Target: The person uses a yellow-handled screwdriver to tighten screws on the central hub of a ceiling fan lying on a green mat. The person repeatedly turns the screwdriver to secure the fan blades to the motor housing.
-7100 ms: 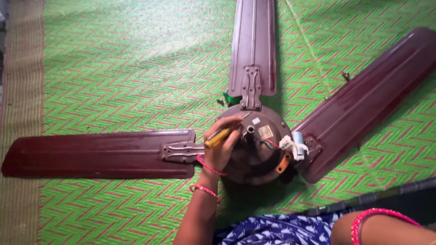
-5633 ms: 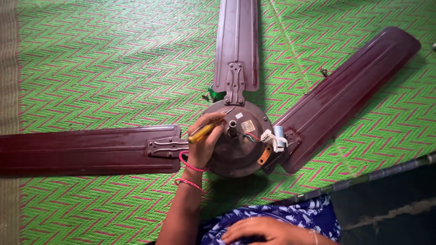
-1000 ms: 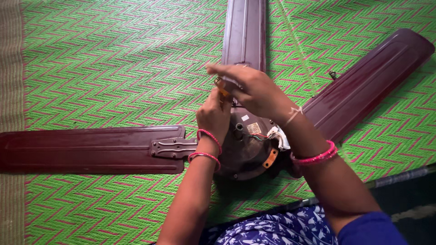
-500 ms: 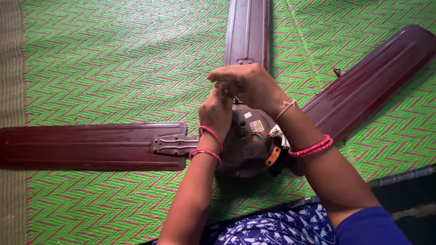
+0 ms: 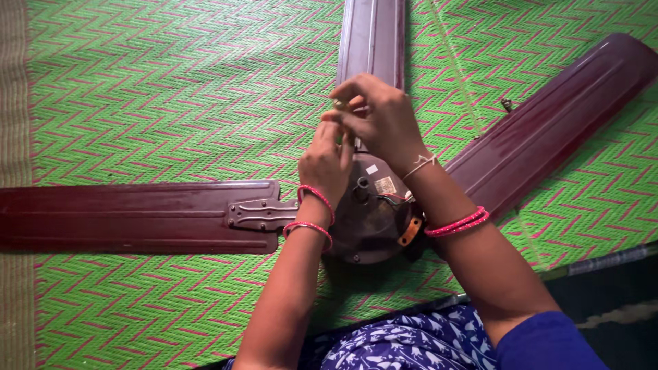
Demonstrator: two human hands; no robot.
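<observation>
Both hands working a small part above the fan hub.

The fan (image 5: 373,212) lies on the green mat (image 5: 137,89), three blades spread flat, hub uppermost. The left hand (image 5: 327,163) and right hand (image 5: 375,118) meet just above the hub, fingertips pressed together on a small pale item (image 5: 340,104); its kind cannot be told. Judged step: fine handling of a fastener or wire end at the hub. The next move calls for a steady two-finger grip held close over the hub, clear of the wiring (image 5: 396,197) beside it.
</observation>
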